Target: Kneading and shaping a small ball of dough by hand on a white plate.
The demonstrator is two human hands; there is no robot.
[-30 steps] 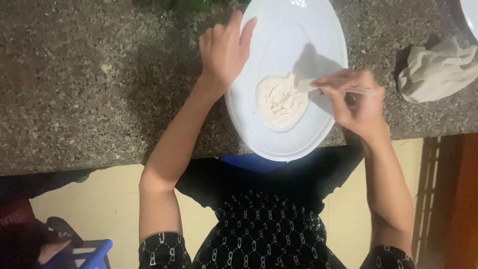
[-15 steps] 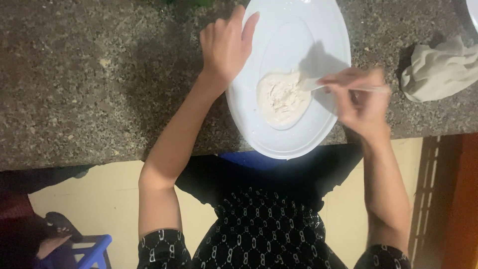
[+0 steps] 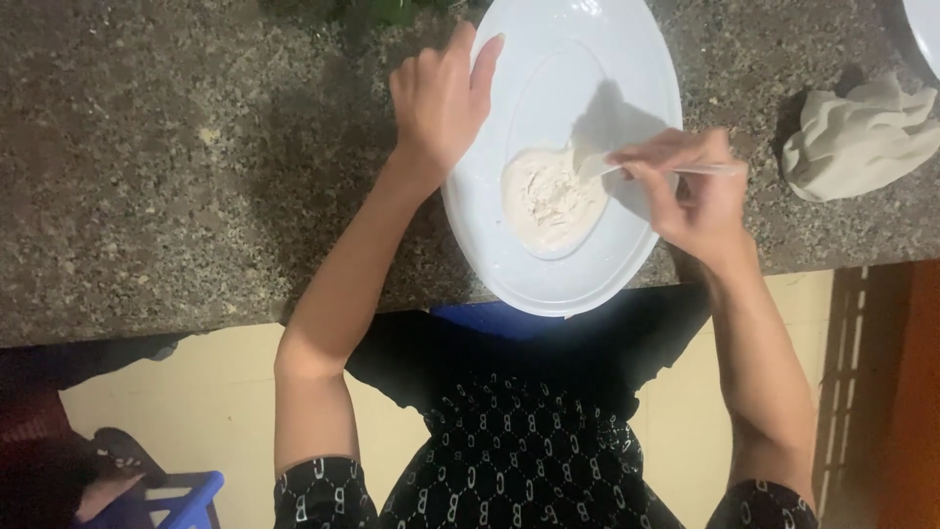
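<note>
A large white oval plate (image 3: 627,69) lies on a speckled granite counter (image 3: 176,167), its near rim jutting over the counter's edge. A pool of pale, creamy batter (image 3: 548,201) sits in the plate's hollow. My left hand (image 3: 441,98) rests on the plate's left rim, fingers together, steadying it. My right hand (image 3: 690,186) grips a white spoon (image 3: 597,165) whose bowl touches the right side of the batter; the handle pokes out past my fingers to the right.
A crumpled off-white cloth (image 3: 862,132) lies on the counter at the right. The rim of another white dish (image 3: 925,29) shows at the top right corner. Green leaves (image 3: 392,10) sit at the top edge. A blue stool (image 3: 176,495) stands below left.
The spoon has shifted slightly within the batter, and my right hand has moved a little with it. My left hand stays on the plate's rim.
</note>
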